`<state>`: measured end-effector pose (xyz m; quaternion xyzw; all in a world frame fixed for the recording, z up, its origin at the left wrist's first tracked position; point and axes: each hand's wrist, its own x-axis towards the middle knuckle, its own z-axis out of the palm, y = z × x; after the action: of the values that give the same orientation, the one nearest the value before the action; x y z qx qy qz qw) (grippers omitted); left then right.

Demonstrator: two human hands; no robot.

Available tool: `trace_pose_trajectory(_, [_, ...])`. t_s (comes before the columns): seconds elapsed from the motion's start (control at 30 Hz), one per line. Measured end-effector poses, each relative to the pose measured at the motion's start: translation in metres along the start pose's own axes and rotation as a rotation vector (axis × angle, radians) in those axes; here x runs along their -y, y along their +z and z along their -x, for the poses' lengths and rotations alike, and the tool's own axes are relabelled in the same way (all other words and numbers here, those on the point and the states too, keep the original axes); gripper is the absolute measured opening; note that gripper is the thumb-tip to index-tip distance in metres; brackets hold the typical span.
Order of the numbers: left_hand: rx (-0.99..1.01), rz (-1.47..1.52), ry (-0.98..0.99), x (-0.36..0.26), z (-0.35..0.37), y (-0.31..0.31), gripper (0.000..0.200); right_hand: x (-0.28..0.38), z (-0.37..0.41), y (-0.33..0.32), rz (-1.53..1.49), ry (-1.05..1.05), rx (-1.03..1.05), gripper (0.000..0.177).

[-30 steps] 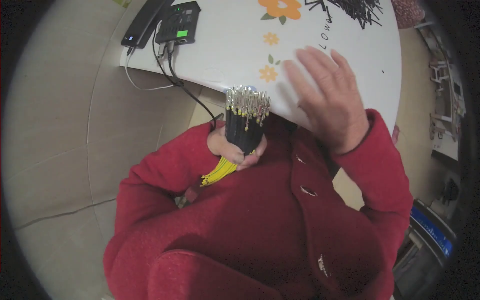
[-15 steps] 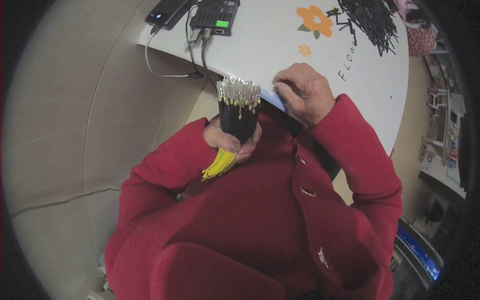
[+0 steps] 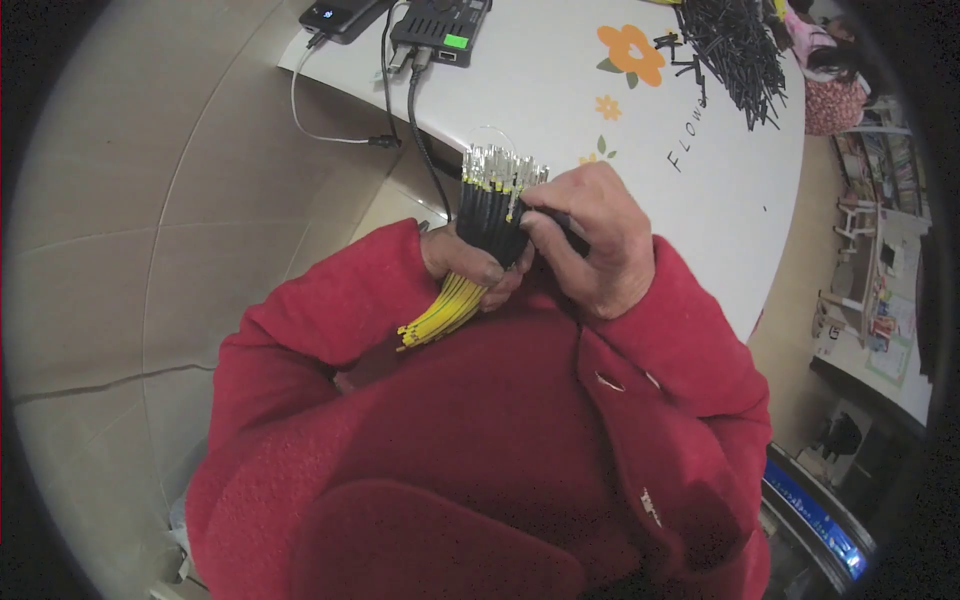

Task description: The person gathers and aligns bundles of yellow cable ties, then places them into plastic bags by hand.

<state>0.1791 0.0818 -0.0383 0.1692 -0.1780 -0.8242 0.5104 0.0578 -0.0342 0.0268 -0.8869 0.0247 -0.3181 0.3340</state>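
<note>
A thick bundle of wires (image 3: 490,215) stands tilted in front of my chest, with my left hand (image 3: 470,262) wrapped round its lower part. Silvery metal terminals (image 3: 500,168) crowd its top end, and black sleeves cover the middle. Yellow wire tails (image 3: 442,312) hang out below my left fingers. At the bundle's upper right side, my right hand (image 3: 595,235) has thumb and forefinger pinched together against the sleeves, just under the terminals. Whatever lies between those fingertips is too small and hidden to name.
A white table (image 3: 640,230) with printed orange flowers lies ahead. On it are a heap of short black tubes (image 3: 735,60), a black box with cables (image 3: 440,30) and a power bank (image 3: 340,15). Cables hang over the table's left edge. A tiled wall stands at left.
My right hand has come down and left from above the table to the side of the bundle, its fingers closing there. The bundle has shifted slightly right in view, still in my left hand.
</note>
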Motion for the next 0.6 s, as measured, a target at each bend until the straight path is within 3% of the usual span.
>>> trace_pose_trajectory(0.1, [-0.152,0.009,0.007,-0.001,-0.002,0.016,0.026,0.008,0.01,-0.001,0.16,0.123,0.021,0.013])
trace_pose_trajectory(0.2, [-0.124,-0.017,0.054,0.003,-0.008,0.018,0.024,0.013,0.018,-0.001,0.249,0.19,0.014,0.018])
trace_pose_trajectory(0.3, [-0.258,-0.077,0.054,0.001,-0.011,0.036,0.01,0.018,0.022,-0.004,0.16,0.267,-0.018,0.023])
trace_pose_trajectory(0.43, [-0.245,-0.106,0.046,0.005,-0.015,0.037,0.012,0.023,0.027,-0.009,-0.114,0.395,-0.05,0.025])
trace_pose_trajectory(0.5, [-0.235,-0.083,0.045,0.006,-0.016,0.039,0.026,0.029,0.028,-0.012,-0.223,0.561,-0.048,0.024])
trace_pose_trajectory(0.6, [-0.246,-0.158,0.04,0.008,-0.017,0.04,0.024,0.033,0.032,-0.01,-0.07,0.509,-0.068,0.029])
